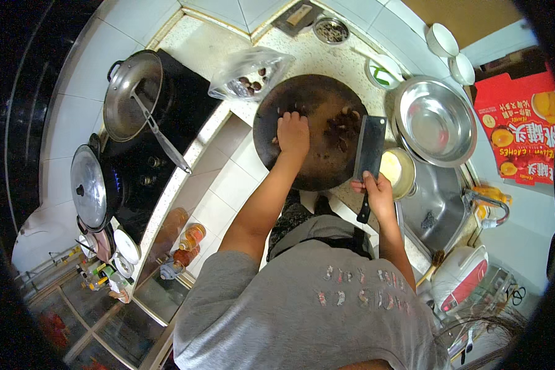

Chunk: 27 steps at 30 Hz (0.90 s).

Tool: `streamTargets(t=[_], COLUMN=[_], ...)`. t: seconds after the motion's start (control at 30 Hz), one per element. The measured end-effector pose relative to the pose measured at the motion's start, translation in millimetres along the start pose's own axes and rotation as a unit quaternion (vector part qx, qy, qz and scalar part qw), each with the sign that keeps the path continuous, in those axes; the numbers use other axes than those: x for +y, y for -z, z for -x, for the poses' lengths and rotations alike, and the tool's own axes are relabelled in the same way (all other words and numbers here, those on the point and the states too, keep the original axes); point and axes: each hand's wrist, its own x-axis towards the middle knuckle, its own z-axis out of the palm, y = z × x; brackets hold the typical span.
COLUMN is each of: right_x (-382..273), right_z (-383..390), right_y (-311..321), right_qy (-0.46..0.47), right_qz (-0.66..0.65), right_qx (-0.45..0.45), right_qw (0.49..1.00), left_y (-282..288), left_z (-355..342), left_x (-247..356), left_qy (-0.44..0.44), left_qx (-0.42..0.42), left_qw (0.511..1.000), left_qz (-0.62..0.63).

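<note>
While the right hand (378,189) clasps a cleaver (369,145) by the handle beside the round chopping board (315,161), the left hand (293,131) curls over the board, its hold unclear; dark chopped pieces (341,127) lie between, a clear bag (253,66) beyond.

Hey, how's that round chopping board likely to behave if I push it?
The chopping board is probably heavy, since it's so broad. It looks stiff, lying flat with no visible sag. The dark pieces on it sit in a loose heap, so they might shift.
</note>
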Motion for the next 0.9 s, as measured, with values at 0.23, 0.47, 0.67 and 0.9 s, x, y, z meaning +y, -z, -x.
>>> streamTargets(t=[0.23,0.47,0.67,0.9], right_x=[2,10,20,8], right_z=[-5,-10,-14,-20], right_y=[-6,-16,-31,-57], right_qy=[-0.008,0.031,0.085,0.103], right_qz=[-0.009,0.052,0.209,0.326], right_qx=[-0.014,-0.031,0.01,0.025], right_qw=[1.0,0.998,0.974,0.939], left_y=[-1,6,-29,-8], left_z=[-4,53,96,107], left_x=[-10,18,35,38], left_qy=[-0.052,0.047,0.089,0.109], left_qx=[0.035,-0.024,0.023,-0.023], left_qw=[0.997,0.895,0.903,0.88], left_qz=[0.044,0.443,0.419,0.461])
